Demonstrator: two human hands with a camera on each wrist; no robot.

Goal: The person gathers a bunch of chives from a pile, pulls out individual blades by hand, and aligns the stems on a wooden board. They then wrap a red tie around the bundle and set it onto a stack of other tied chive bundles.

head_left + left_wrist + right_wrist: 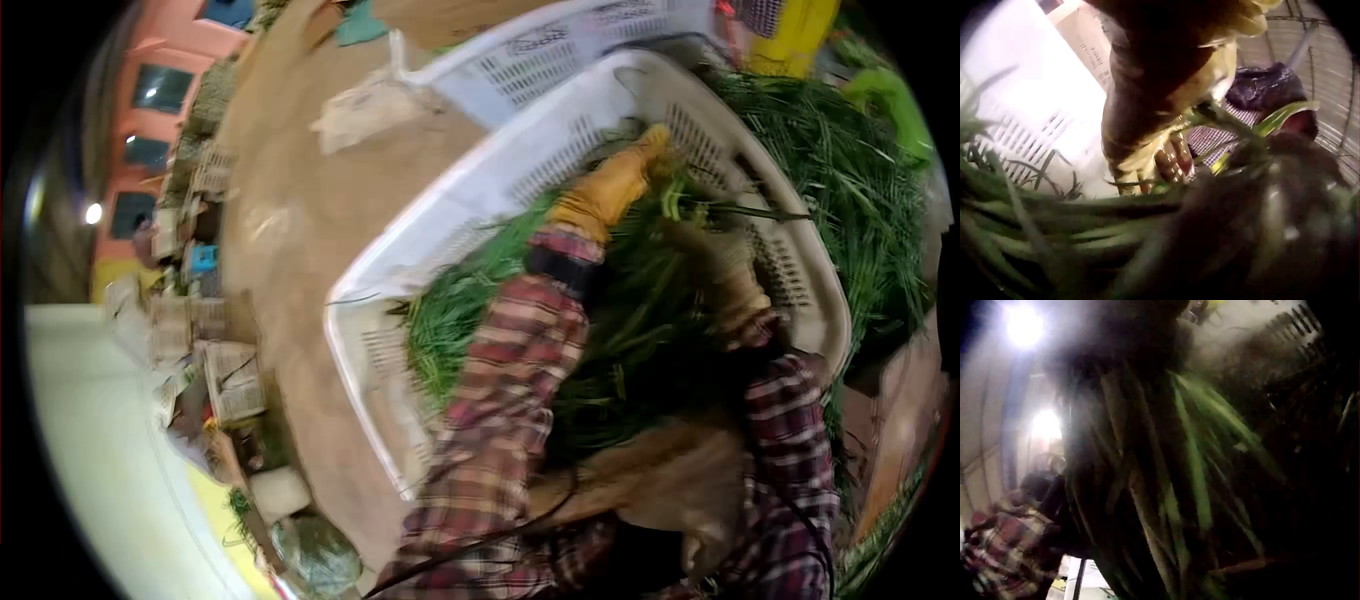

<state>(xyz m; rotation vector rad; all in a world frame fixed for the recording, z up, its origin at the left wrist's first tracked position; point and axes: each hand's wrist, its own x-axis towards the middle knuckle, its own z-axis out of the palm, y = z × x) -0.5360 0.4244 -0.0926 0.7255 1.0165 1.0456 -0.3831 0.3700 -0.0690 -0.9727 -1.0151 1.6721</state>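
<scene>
Both hands wear gloves and are over a white slatted crate (385, 240) of long green leaves (635, 350). The left hand (610, 190), in a yellow-orange glove, reaches toward the crate's far end. In the left wrist view that hand (1160, 87) hangs beside thin green stalks (1232, 125); whether its fingers grip them cannot be told. The right hand (728, 275), blurred, is inside the crate's right side. Dark in the right wrist view, the right hand (1129, 337) holds a bunch of long leaves (1172, 481) that hangs down from it.
A second white crate (540, 60) stands beyond the first. More green leaves (850, 190) are heaped along the right side, near a bright green bag (890, 105) and a yellow object (800, 40). Brown floor (290, 200) lies to the left, with crates (235, 380) farther off.
</scene>
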